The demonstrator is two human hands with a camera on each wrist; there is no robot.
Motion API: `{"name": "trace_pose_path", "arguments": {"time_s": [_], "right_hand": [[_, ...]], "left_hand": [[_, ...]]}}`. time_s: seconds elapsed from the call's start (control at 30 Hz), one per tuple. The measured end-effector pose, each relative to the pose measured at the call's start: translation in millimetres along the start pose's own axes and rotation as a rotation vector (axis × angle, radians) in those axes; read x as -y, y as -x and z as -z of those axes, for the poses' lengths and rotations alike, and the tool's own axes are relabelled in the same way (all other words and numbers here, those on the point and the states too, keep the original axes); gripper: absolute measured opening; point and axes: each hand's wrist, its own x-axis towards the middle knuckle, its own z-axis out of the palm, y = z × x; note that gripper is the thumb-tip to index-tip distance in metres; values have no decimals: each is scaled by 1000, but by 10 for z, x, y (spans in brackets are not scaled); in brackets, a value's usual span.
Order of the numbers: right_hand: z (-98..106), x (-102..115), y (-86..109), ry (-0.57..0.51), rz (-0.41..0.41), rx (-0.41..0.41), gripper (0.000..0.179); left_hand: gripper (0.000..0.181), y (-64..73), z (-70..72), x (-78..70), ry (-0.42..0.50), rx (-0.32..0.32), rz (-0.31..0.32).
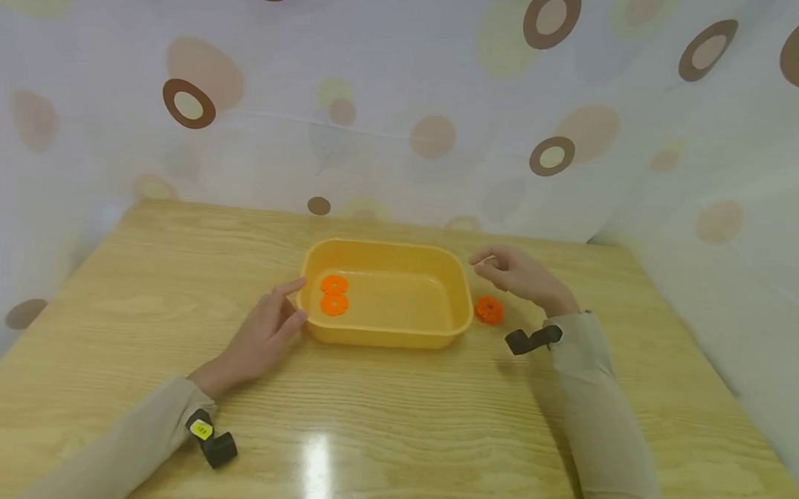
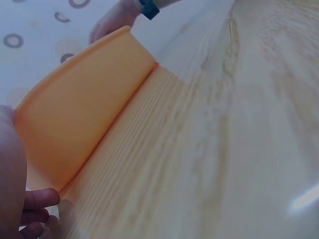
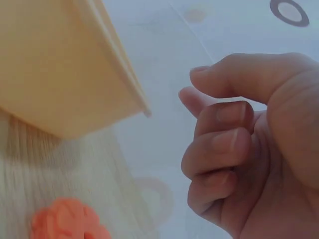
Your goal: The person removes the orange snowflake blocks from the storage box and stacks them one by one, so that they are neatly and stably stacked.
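Observation:
A yellow plastic basin stands on the wooden table. Inside, toward its left end, two flat orange scalloped discs with small centre holes lie one behind the other. My left hand touches the basin's left end, index finger and thumb spread along it. Just beyond the basin's right end, my right hand hovers in the air; in the right wrist view its thumb stretches forward and several fingers bend loosely, with nothing between them. On the table close below that hand sits an orange scalloped piece with a centre hole.
The wooden tabletop extends around the basin. A pale curtain with circle prints hangs behind the table and along its sides. Black wrist cameras are strapped over both sleeves.

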Motion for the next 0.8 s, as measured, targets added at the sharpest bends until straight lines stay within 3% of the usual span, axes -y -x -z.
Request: {"name": "trace_pose_path", "arguments": {"time_s": [0.13, 0.57, 0.8], "right_hand": [[-29, 116, -97, 57, 6, 5, 31], [-174, 470, -352, 154, 135, 60, 27], [-246, 645, -458, 160, 175, 111, 30]], "left_hand": [[46, 1, -4, 1, -1, -1, 0], [46, -5, -8, 15, -2, 8, 14], [46, -8, -8, 4, -2, 6, 16]]}}
